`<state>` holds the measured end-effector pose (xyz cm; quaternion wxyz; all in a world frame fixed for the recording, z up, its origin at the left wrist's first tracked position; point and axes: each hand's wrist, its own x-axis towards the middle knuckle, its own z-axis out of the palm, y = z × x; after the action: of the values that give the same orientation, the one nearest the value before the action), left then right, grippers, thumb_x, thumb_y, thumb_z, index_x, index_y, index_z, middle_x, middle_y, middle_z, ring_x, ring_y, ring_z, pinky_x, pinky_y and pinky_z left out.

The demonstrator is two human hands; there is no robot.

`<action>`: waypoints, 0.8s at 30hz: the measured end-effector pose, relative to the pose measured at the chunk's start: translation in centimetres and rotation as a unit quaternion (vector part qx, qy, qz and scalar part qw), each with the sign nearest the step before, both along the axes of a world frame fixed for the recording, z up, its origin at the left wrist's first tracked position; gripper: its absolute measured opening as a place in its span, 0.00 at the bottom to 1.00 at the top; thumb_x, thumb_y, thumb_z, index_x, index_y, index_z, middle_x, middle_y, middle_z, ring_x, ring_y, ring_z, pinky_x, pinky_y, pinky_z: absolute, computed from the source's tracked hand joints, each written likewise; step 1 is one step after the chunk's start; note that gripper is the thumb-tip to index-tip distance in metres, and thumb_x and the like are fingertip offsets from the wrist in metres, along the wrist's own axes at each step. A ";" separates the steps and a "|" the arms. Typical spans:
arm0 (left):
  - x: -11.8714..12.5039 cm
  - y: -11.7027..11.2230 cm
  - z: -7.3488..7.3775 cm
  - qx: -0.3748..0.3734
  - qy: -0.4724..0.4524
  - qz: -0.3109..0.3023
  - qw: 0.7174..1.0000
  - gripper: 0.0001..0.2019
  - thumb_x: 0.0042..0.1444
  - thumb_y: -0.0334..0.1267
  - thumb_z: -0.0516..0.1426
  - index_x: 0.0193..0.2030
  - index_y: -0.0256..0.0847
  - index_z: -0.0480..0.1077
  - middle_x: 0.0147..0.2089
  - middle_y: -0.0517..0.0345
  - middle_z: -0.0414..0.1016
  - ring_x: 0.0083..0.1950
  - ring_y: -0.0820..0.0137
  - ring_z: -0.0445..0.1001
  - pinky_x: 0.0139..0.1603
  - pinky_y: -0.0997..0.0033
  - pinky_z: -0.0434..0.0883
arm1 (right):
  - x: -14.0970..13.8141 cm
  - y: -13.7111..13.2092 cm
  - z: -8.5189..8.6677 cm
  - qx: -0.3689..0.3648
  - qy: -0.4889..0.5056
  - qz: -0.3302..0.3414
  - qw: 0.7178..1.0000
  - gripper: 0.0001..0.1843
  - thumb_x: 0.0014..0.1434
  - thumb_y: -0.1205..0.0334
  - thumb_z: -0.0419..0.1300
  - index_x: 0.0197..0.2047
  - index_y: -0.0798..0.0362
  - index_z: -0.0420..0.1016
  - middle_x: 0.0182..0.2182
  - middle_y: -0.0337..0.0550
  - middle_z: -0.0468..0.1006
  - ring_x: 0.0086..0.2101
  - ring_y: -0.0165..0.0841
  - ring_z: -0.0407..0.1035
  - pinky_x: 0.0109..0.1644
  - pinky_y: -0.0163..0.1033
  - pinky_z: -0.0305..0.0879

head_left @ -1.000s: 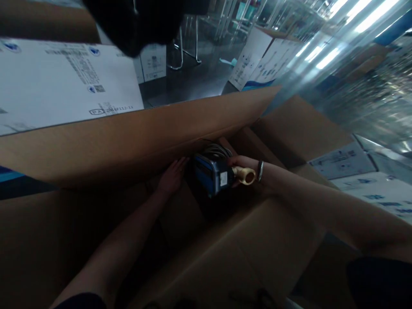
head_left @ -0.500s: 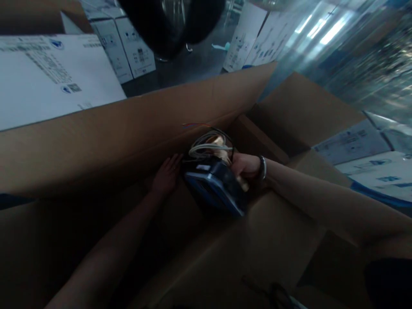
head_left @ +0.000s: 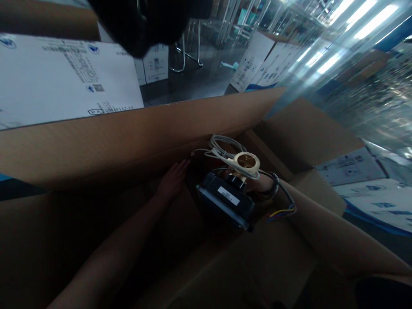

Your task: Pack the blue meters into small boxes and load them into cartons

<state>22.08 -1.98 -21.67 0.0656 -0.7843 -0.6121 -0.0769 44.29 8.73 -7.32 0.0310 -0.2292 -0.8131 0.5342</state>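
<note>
In the head view, a flow meter (head_left: pixel 227 197) tilts inside a deep cardboard box (head_left: pixel 193 124). It has a black housing with a white label, a brass pipe fitting (head_left: pixel 247 162) and a coiled grey cable (head_left: pixel 222 143). My right hand (head_left: pixel 262 183) grips it from behind at the brass part; most of its fingers are hidden. Loose coloured wire ends (head_left: pixel 283 212) hang over my right wrist. To the left of the meter, my left hand (head_left: pixel 174 180) lies open with fingers stretched out inside the box, apart from the meter.
A white printed carton (head_left: pixel 71 81) stands beyond the box's far wall on the left. More white cartons (head_left: pixel 254 60) stand on the floor further back. Box flaps (head_left: pixel 315 133) stick up on the right. A dark blurred shape (head_left: pixel 151 21) hangs at the top.
The meter has turned in my right hand, so its brass fitting and label now show and the wires hang to the right. My left hand stays nearly in place. The view has shifted.
</note>
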 end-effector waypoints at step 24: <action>0.0 0.1 0.1 -0.015 -0.011 0.001 1.000 0.24 0.54 0.26 0.44 0.60 0.30 0.56 0.65 0.49 0.49 0.67 0.65 0.42 0.64 0.61 0.50 | -2.0 -2.6 -2.8 0.012 -0.196 -0.121 0.973 0.19 0.38 0.73 0.54 0.38 0.59 0.69 0.25 0.40 0.72 0.21 0.27 0.65 0.23 0.30 0.63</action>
<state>22.12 -1.89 -21.60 0.0470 -0.7835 -0.6149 -0.0757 42.30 6.17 -10.17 -0.0619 -0.4262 -0.7758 0.4612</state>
